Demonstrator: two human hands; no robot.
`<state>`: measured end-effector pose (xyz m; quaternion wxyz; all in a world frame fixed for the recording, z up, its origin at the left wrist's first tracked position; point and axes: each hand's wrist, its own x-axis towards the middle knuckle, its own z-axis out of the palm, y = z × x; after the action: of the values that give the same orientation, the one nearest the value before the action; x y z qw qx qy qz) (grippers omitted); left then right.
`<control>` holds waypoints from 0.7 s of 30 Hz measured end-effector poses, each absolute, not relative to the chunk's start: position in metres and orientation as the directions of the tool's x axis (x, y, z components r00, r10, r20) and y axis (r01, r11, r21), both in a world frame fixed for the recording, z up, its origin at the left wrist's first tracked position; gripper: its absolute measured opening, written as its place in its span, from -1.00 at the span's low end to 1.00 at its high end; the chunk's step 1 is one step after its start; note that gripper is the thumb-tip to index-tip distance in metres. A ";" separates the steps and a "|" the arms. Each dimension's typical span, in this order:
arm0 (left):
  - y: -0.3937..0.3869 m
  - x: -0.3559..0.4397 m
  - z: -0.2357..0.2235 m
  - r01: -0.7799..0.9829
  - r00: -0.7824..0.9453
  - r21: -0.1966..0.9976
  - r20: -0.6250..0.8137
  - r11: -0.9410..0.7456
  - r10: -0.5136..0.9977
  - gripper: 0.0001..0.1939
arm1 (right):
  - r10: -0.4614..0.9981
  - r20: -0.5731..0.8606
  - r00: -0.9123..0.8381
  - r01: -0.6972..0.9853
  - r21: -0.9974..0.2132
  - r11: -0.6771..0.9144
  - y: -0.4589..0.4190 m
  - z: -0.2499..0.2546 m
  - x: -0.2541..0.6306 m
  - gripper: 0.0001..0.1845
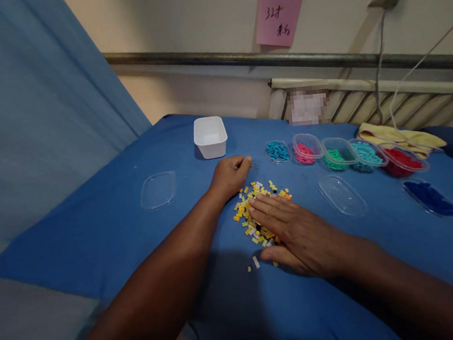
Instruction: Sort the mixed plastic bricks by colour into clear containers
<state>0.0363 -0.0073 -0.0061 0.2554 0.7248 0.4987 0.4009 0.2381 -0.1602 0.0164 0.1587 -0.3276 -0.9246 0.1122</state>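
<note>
A loose pile of small toy building bricks (pixel 250 227), mostly yellow with some white and a few orange and dark ones, lies on the blue cloth. My right hand (pixel 297 232) rests flat over the pile's right side, fingers stretched out and pointing left, covering part of it. Just beyond the pile, at its upper left, my left hand (pixel 230 176) sits on the cloth with its fingers curled in. Whatever those fingers may hold is hidden. Near my right thumb, a white brick (pixel 256 262) lies apart from the rest.
A white plastic tub (pixel 210 138) stands at the back. Clear lids (pixel 158 190) (pixel 342 195) lie on both sides. Along the right are containers of blue (pixel 277 150), pink (pixel 305 152), green (pixel 334 158), turquoise (pixel 367 153), red (pixel 403 160) and dark blue (pixel 431 197) pieces. A yellow cloth (pixel 394 137) lies behind.
</note>
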 end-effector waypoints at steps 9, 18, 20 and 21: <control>-0.008 0.034 -0.008 0.504 0.178 0.775 0.339 -0.382 0.924 -0.54 | 0.676 0.111 -0.728 0.624 -0.301 0.721 -0.165 0.022 0.232 -0.15; -0.008 0.035 -0.005 0.520 0.186 0.765 0.333 -0.380 0.924 -0.54 | 0.835 0.504 -0.221 0.743 -0.468 0.479 -0.117 0.004 0.311 -0.70; -0.008 0.035 -0.005 0.515 0.184 0.768 0.336 -0.381 0.924 -0.54 | 0.844 0.452 -0.289 0.727 -0.470 0.501 -0.108 -0.006 0.317 -0.74; -0.008 0.035 -0.004 0.512 0.185 0.770 0.335 -0.381 0.924 -0.53 | 0.839 0.415 -0.351 0.712 -0.464 0.527 -0.105 -0.009 0.318 -0.75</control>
<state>0.0346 -0.0081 -0.0042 0.2550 0.7262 0.4944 0.4040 0.3178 -0.1053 -0.0093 0.3136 -0.4754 -0.8156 0.1019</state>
